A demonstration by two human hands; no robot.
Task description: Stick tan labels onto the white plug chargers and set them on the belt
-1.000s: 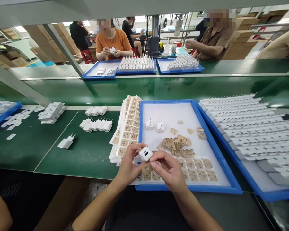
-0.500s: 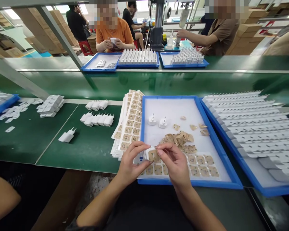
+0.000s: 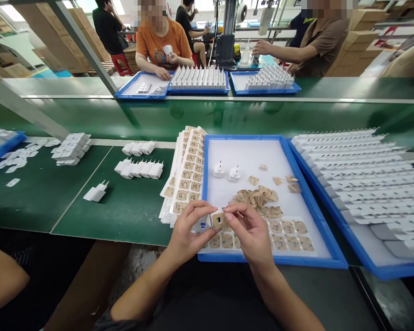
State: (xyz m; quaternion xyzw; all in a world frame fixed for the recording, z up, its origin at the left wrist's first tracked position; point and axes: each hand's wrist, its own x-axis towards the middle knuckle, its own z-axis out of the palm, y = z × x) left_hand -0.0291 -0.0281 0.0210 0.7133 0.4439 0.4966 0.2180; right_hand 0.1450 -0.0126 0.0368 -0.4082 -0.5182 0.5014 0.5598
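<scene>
Between finger and thumb my left hand (image 3: pixel 190 230) holds a white plug adapter (image 3: pixel 213 220) above the near edge of a blue-rimmed tray (image 3: pixel 310 193). A tan adhesive piece (image 3: pixel 219 219) with a dark slot in it covers the adapter's face. My right hand (image 3: pixel 250 230) pinches the right side of that tan piece. Beneath the hands lies a sheet of tan stickers (image 3: pixel 286 235). Behind them is a heap of peeled tan bits (image 3: pixel 257 197). Two white adapters (image 3: pixel 234 173) stand prongs up in the tray.
Left of the tray are stacked sticker sheets (image 3: pixel 184 184), rows of white adapters (image 3: pixel 140 169) and one lone adapter (image 3: pixel 95 192). A tray full of white parts (image 3: pixel 365 184) sits at the right. Across the belt, a person in orange (image 3: pixel 165 41) sits behind more trays.
The tan piece now lies against the adapter's face, its slot lined up with a dark opening. Across the belt, the person in orange has lowered one hand to a tray.
</scene>
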